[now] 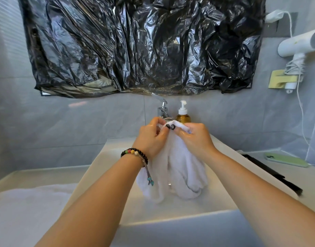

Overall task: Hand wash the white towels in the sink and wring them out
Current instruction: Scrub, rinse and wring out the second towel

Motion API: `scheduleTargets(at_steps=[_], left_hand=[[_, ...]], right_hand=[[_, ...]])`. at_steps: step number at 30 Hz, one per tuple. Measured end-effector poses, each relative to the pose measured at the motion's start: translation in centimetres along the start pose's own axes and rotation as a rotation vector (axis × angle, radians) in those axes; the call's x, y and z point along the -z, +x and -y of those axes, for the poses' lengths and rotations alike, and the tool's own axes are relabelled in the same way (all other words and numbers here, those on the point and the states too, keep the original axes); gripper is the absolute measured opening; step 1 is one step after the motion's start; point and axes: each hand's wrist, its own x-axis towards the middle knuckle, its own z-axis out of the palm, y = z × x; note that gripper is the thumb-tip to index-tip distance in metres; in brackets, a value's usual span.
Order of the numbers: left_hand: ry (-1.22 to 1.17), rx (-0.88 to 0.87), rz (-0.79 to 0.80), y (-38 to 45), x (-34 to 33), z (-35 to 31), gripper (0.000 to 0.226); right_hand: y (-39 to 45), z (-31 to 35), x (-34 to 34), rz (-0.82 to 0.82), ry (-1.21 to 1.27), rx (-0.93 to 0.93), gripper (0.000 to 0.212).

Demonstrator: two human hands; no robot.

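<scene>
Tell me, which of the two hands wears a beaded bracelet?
The left hand: a string of black and coloured beads circles its wrist, while the right hand has a bare wrist. Both pinch the white towel.

A chrome faucet [163, 108] stands at the back wall, and just right of it is an amber pump bottle [183, 113] with a white dispenser head. Above the faucet, crinkled black plastic sheeting [144, 45] covers much of the wall. Far right of the faucet and higher up, a white hair dryer [299, 44] sits in a yellow wall holder [279, 79], its cord trailing down; lower on that side, a green phone [285, 159] and a black comb [272, 173] lie on the tabletop [306, 177].
</scene>
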Motion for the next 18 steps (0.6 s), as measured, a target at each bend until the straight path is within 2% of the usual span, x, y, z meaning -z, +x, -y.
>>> scheduleTargets(at_steps=[1,3,5,9,12,15,18], left_hand=[[-0.009,0.017,0.039,-0.7,0.6,0.1,0.023],[0.156,0.054,0.158,-2.2,1.4,0.7,0.036],[0.31,0.077,0.236,-3.6,1.9,1.1,0.035],[0.286,0.084,0.319,-4.6,2.8,0.7,0.032],[0.238,0.16,0.241,-4.1,3.3,1.0,0.016],[0.098,0.247,0.14,-3.7,3.8,0.7,0.01],[-0.032,0.311,0.008,-3.1,4.5,0.7,0.012]], right_hand=[[-0.2,0.6,0.1,-0.034,-0.018,-0.011,0.05],[-0.2,1.9,0.8,-0.129,-0.049,-0.046,0.052],[0.1,3.3,1.6,-0.175,-0.09,-0.042,0.053],[0.1,5.8,2.7,-0.159,-0.146,-0.006,0.053],[0.5,6.3,3.7,-0.196,-0.205,-0.024,0.051],[0.5,5.3,4.7,-0.193,-0.308,-0.059,0.05],[-0.5,3.4,5.2,-0.069,-0.36,-0.039,0.043]])
